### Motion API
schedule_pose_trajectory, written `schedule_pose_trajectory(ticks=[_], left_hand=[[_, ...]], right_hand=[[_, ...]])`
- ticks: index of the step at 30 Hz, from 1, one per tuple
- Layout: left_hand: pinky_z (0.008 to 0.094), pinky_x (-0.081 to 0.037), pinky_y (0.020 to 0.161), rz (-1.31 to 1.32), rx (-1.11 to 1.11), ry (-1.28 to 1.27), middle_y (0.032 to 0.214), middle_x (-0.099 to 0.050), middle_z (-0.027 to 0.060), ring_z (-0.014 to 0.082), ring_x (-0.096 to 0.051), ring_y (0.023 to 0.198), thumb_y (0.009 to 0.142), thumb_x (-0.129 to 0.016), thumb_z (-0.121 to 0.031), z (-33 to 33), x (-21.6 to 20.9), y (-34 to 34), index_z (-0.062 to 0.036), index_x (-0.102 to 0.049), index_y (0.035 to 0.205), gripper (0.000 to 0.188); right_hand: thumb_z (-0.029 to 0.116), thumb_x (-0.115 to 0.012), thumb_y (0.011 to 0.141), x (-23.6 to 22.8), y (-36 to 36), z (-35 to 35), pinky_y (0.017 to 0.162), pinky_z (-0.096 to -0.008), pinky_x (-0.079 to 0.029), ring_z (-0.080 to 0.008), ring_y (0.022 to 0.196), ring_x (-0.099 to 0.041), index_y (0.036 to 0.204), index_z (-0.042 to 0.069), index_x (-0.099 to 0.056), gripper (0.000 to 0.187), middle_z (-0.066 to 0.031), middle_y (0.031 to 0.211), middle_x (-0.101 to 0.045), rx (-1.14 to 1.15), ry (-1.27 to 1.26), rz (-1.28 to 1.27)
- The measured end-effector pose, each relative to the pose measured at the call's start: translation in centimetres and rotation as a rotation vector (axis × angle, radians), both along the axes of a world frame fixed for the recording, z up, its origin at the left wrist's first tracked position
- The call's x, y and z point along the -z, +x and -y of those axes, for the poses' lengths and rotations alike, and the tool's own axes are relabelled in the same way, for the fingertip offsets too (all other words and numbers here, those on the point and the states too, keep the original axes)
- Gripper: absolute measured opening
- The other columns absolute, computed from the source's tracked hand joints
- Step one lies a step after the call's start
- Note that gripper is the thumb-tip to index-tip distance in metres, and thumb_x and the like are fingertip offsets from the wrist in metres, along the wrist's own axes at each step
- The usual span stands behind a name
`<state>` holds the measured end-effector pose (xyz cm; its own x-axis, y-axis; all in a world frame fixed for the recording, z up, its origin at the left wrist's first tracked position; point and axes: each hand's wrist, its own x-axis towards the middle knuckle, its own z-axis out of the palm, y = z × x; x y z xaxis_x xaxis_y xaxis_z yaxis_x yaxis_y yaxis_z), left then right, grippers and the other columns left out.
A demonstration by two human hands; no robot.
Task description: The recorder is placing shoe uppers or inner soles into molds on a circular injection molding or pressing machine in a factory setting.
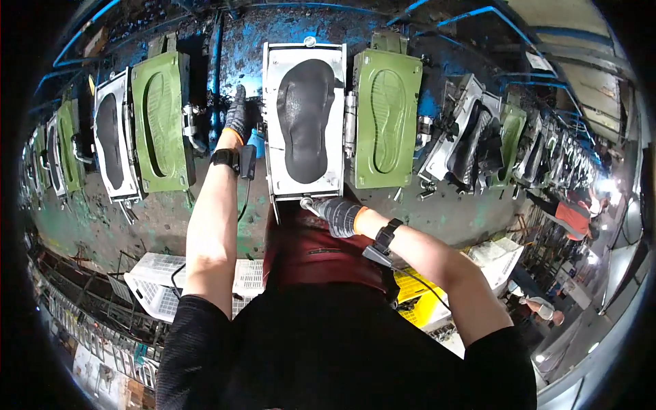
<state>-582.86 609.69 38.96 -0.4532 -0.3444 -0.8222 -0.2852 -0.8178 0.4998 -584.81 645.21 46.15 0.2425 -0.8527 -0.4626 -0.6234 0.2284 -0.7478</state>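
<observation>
I count 2 hands, both in dark gray gloves w/ orange cuffs, 1 black band per wrist. R hand (339,216) sits near center of view, fingers curled round a small metal handle (311,205) at the 6 o'c edge of the mold frame (271,157). L hand (236,115) is btwn 10 & 11, reaching past the frame's 9 o'c side, next to a light-blue item (256,142); can't tell if it grips anything. Frame is 1 of at least 3 pale ones w/ dark shapes that I can pick out; green molds, at least 4, 2 of them close: left green mold (161,123) at 10, right green mold (386,119) at 1. Farther units blur, so no exact count. Main piece, the dark sole shape (305,123), is 1 pc at 12, lying in the frame: charcoal, slightly shiny, wide rounded top, pinched waist, rounded bottom, curved contours, long axis approx 12-to-6. Crates, the ones I can make out: 1 white crate (160,301) at 8, 1 yellow crate (427,307) btwn 4 & 5, another pale crate (502,258) btwn 3 & 4.
</observation>
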Motion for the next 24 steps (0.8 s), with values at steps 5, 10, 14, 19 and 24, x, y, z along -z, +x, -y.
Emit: schedule_pose_trajectory(ticks=[5,10,14,19,24], left_hand=[[0.0436,-0.051,0.089,0.562,0.037,-1.237,0.109,-0.071,0.0187,0.0334,-0.064,0.096,0.102,-0.055,-0.054,0.6,1.8,1.1,-0.0004,-0.068,0.12,0.058],[0.0533,-0.044,0.104,0.145,0.614,-1.891,0.123,-0.063,0.0219,0.043,-0.058,0.116,0.092,-0.069,-0.027,-17.9,-13.3,-10.1,-0.0022,-0.06,0.132,0.048],[0.0503,-0.049,0.09,-0.508,0.951,-1.726,0.119,-0.066,0.0174,0.0377,-0.062,0.105,0.087,-0.069,-0.018,-36.3,-15.9,-18.5,-0.0041,-0.065,0.123,0.039],[0.047,-0.053,0.079,-0.622,1.351,-1.701,0.128,-0.067,0.0125,0.0302,-0.069,0.094,0.093,-0.054,-0.016,-57.4,-14.9,-27.2,-0.0149,-0.061,0.139,0.046],[0.0512,-0.055,0.082,-0.23,1.564,-1.613,0.105,-0.074,0.0149,0.0338,-0.071,0.096,0.093,-0.058,-0.016,-63.1,-8.5,-30.6,-0.0106,-0.069,0.117,0.027]], right_hand=[[0.026,-0.076,0.082,-0.8,0.1,-2.2,0.087,-0.0476,-0.057,-0.0408,0.097,-0.071,0.143,0.007,-0.058,0.066,-0.0239,0.107,-0.073,0.267,0.121,0.144],[0.042,-0.08,0.085,-8.1,-8.8,-14.7,0.094,-0.0405,-0.056,-0.0335,0.103,-0.073,0.126,0.001,-0.069,0.06,-0.0193,0.113,-0.075,0.909,0.235,0.234],[0.011,-0.073,0.093,-9.0,-14.3,-26.1,0.066,-0.0319,-0.056,-0.0151,0.068,-0.067,0.104,0.003,-0.074,0.014,-0.006,0.084,-0.074,1.752,-0.128,0.298],[0.01,-0.073,0.088,-5.8,-23.9,-39.9,0.082,-0.0339,-0.055,-0.0204,0.089,-0.069,0.116,0.003,-0.072,0.029,-0.01,0.101,-0.075,1.786,-0.295,-0.655],[0.015,-0.059,0.097,-6.1,-31.8,-41.4,0.081,-0.034,-0.057,-0.0179,0.086,-0.069,0.119,0.011,-0.07,0.025,-0.0079,0.09,-0.074,1.182,-0.037,-1.051]])
